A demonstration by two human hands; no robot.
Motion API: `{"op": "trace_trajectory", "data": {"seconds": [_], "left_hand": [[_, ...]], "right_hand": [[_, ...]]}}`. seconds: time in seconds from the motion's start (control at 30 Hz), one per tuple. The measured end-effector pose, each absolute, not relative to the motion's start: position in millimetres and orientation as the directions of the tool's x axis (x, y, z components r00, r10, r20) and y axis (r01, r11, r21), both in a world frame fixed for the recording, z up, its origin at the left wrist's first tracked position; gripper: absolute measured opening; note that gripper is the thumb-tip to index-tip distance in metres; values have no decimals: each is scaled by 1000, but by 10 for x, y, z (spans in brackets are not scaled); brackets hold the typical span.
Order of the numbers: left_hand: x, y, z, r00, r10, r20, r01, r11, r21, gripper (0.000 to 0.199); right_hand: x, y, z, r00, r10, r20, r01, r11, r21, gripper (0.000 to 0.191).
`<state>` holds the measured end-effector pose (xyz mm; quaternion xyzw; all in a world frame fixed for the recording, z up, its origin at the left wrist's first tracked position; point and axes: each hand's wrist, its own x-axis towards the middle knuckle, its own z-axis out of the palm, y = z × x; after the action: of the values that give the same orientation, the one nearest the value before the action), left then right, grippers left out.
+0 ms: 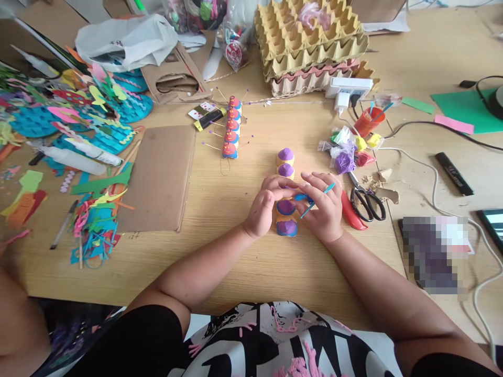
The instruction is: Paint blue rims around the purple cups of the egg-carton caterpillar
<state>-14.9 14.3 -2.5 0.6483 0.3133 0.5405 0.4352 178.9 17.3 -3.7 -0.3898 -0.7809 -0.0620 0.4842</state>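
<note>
A segmented egg-carton strip with purple clay caps and blue lower edges (pixel 286 226) lies on the table beneath my hands. My left hand (pixel 265 207) is over its left side, fingers stretched toward my right fingertips; whether something tiny lies between them is hidden. My right hand (pixel 326 209) hovers at the strip's right side, with thin blue plastic clay tools (pixel 312 201) held between its fingers. Farther back stands a similar finished-looking caterpillar (pixel 231 128) with red faces, blue edges and purple-tipped pins at its sides.
Black-handled scissors (pixel 367 204) and a red object (pixel 352 212) lie right of my hand. Behind are bagged clay (pixel 343 152), an orange cup (pixel 369 121) and egg trays (pixel 310 47). Cardboard (pixel 157 178) and paper scraps (pixel 96 225) lie left. Another person's arm (pixel 19 314) is at lower left.
</note>
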Motion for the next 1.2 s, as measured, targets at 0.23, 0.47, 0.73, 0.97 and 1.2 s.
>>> {"op": "trace_trajectory", "data": {"seconds": [0.23,0.47,0.73,0.97,1.2], "left_hand": [[-150,150,-27,251,855,453,-90,-445,891,80],[-172,163,2,237,869,435,-11,-445,895,78],[-169,179,30,92,889,449,8,-451,892,75],[-151,168,-15,128,908,399,-13,-400,916,81],[-168,169,96,239,813,531,42,-555,831,45]], "right_hand": [[1823,140,-9,-231,595,770,632,693,-346,33],[1827,125,-5,-218,668,712,596,669,-445,29],[1749,105,83,-43,792,609,425,566,-706,24],[1741,81,97,-89,855,512,403,501,-766,40],[1746,71,105,-146,850,506,326,524,-787,42]]}}
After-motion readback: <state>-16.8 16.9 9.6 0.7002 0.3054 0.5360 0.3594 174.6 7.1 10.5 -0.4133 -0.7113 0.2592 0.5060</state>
